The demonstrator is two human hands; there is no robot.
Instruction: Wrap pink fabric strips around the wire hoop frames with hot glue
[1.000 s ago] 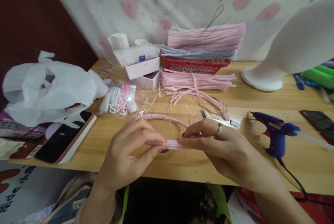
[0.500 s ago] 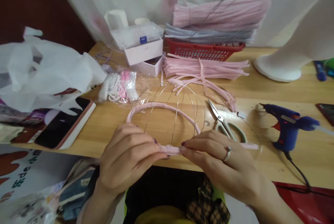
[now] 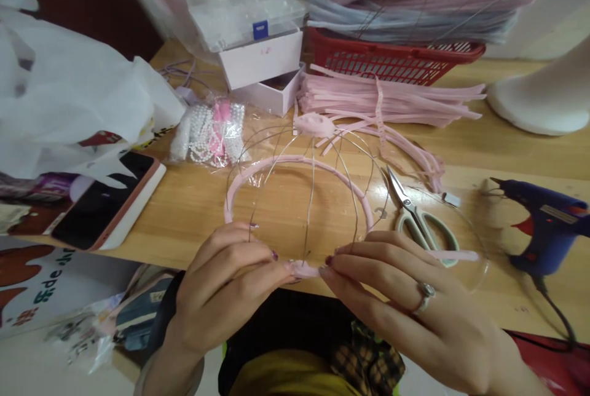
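Before me is a wire frame: a pink-wrapped hoop (image 3: 295,159) with several thin wires curving up to a pink wrapped hub (image 3: 316,124). My left hand (image 3: 230,285) is closed on the near side of the hoop, thumb and fingers pinching it. Just to the right, my right hand (image 3: 405,304), with a ring on one finger, pinches the same near rim. A short pink stretch shows between the two sets of fingertips. Past my right hand a pink strip end (image 3: 456,255) sticks out over the scissors (image 3: 421,224).
A blue glue gun (image 3: 544,224) lies at right. Behind are pink fuzzy strips (image 3: 391,98), a red basket (image 3: 391,61), white boxes (image 3: 262,64) and bagged pearl beads (image 3: 212,131). A phone (image 3: 108,199) and white plastic bag (image 3: 78,88) are at left; a white stand (image 3: 544,95) is far right.
The view has shifted closer, and the frame's far side and hub show more fully. Both hands keep their pinch on the near rim, with the bare stretch between them slightly shorter.
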